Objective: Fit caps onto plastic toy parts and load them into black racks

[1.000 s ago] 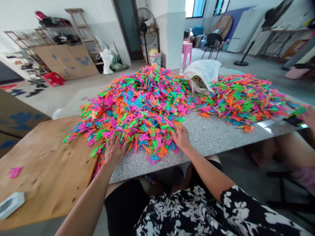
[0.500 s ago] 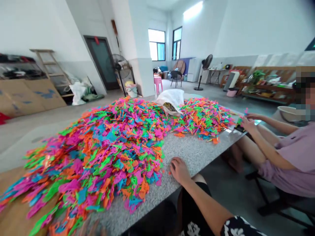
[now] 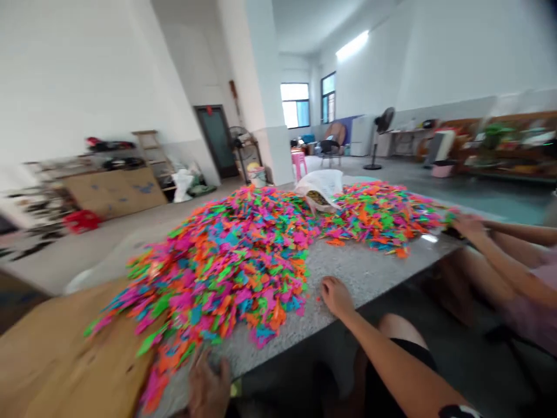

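A large heap of small flat plastic pieces [image 3: 235,261] in pink, orange, green and blue covers much of the grey speckled tabletop [image 3: 343,264]. At the near edge of that heap is my left hand [image 3: 208,383], blurred, its thumb apart from the fingers and nothing visible in it. My right hand [image 3: 337,297] rests on the stone surface to the right of the heap, fingers curled under. Whatever those fingers may hold is hidden. A tiny orange bit [image 3: 318,298] lies just beside its fingertips.
A second pile of coloured pieces [image 3: 383,215] spreads at the back right, with an open white sack [image 3: 321,184] between the piles. Brown cardboard [image 3: 82,348] lies at the left. A co-worker's hands [image 3: 470,226] are at the table's right end. Beyond stands a black fan [image 3: 383,122].
The view has swung left and up, so the table appears further right. My left hand has come more fully into view at the heap's near edge. My right hand stays on the tabletop.
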Demonstrator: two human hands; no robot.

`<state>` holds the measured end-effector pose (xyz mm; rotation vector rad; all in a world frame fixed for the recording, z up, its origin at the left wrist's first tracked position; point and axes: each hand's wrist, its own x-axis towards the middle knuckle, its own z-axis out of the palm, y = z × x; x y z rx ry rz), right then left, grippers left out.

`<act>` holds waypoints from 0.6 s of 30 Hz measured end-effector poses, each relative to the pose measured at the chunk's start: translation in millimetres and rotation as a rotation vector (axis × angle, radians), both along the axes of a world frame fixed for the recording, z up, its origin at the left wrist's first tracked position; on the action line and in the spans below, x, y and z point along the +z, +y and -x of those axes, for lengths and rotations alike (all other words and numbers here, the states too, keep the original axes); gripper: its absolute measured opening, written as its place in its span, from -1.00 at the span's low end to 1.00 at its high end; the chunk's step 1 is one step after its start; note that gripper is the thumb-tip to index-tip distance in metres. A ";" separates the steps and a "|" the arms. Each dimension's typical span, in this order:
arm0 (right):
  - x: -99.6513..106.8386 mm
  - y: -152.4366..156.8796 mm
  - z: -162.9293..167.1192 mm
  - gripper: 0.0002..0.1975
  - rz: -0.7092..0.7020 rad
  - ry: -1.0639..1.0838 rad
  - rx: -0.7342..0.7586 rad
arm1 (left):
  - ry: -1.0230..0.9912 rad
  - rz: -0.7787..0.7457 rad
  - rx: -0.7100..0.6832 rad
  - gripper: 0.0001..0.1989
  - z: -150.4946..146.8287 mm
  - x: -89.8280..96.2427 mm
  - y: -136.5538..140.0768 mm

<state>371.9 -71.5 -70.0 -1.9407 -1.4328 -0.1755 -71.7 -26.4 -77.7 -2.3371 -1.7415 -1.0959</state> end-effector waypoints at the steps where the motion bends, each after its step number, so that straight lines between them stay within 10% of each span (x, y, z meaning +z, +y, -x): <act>1: -1.6 -1.9 -1.6 -0.76 0.006 -0.009 0.011 | -0.052 -0.032 0.052 -0.23 -0.5 0.3 -2.4; 10: -16.0 -9.1 -13.4 -0.77 0.191 -0.123 0.057 | 0.088 0.250 0.025 -0.24 -32.4 27.7 -8.8; 18: 7.8 14.9 -40.5 -0.80 0.288 -0.087 0.262 | -0.007 -0.055 0.074 -0.43 -5.4 32.2 -10.5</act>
